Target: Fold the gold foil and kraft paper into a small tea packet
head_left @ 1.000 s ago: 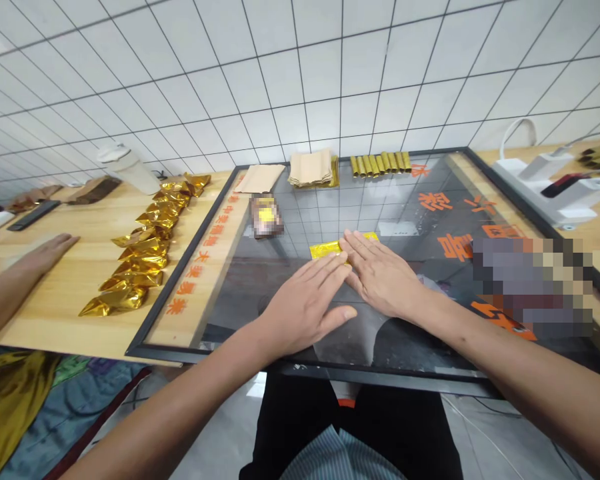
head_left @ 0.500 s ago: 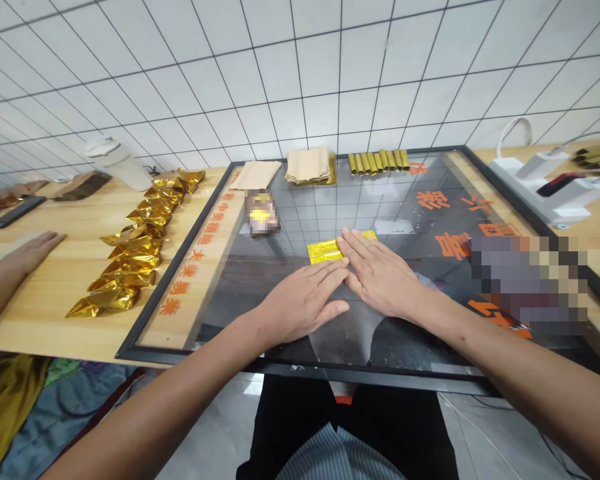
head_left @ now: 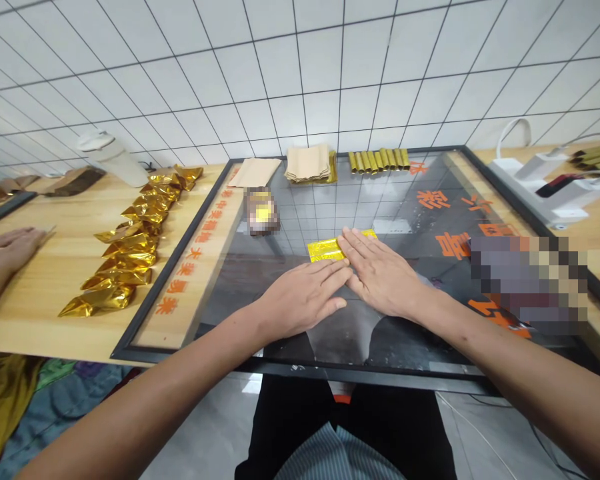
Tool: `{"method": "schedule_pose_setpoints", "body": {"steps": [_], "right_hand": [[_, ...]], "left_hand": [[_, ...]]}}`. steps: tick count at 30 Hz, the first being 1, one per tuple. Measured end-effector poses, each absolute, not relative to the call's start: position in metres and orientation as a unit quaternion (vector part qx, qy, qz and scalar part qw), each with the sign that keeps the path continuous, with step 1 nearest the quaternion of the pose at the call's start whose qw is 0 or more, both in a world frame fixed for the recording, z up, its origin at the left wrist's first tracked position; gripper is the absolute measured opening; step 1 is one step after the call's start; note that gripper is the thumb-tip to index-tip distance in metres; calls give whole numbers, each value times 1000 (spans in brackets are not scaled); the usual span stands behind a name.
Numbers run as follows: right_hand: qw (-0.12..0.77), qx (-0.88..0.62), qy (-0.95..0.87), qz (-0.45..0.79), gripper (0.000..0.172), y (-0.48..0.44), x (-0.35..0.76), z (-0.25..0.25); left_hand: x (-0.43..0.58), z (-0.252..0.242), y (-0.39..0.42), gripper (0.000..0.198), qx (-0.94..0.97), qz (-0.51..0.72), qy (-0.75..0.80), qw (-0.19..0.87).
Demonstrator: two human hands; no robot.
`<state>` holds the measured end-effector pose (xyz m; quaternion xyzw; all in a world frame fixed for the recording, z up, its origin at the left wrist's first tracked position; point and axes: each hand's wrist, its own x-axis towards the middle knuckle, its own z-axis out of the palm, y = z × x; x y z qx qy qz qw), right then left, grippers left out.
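Observation:
A flat strip of shiny gold foil (head_left: 325, 250) lies on the dark glass panel in front of me. My right hand (head_left: 380, 270) rests flat on it, fingers stretched out and covering its right part; a bit of foil shows beyond the fingertips. My left hand (head_left: 303, 297) lies flat with its palm down, its fingertips at the foil's lower edge and touching my right hand. Neither hand is wrapped round anything. Whatever is under the palms is hidden.
Behind are brown paper sheets (head_left: 256, 173), a paper stack (head_left: 307, 163) and rolled gold tubes (head_left: 379, 161). Twisted gold packets (head_left: 130, 247) line the left. Another person's hand (head_left: 13, 253) is at far left, a white power strip (head_left: 540, 193) at right. The panel's black frame (head_left: 167, 277) is raised.
My hands have hardly moved and stay flat at the foil. The other person's hand at far left has shifted left in view, with fingers closer together.

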<state>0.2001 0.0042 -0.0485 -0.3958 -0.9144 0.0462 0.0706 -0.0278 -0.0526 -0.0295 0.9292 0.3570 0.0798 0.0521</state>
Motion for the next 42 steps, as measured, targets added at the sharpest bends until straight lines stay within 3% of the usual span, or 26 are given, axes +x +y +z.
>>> {"method": "schedule_pose_setpoints", "body": {"steps": [42], "right_hand": [[66, -402, -913, 26, 77, 4, 203, -51]], "left_hand": [[-72, -41, -64, 53, 929, 109, 353, 5]]}}
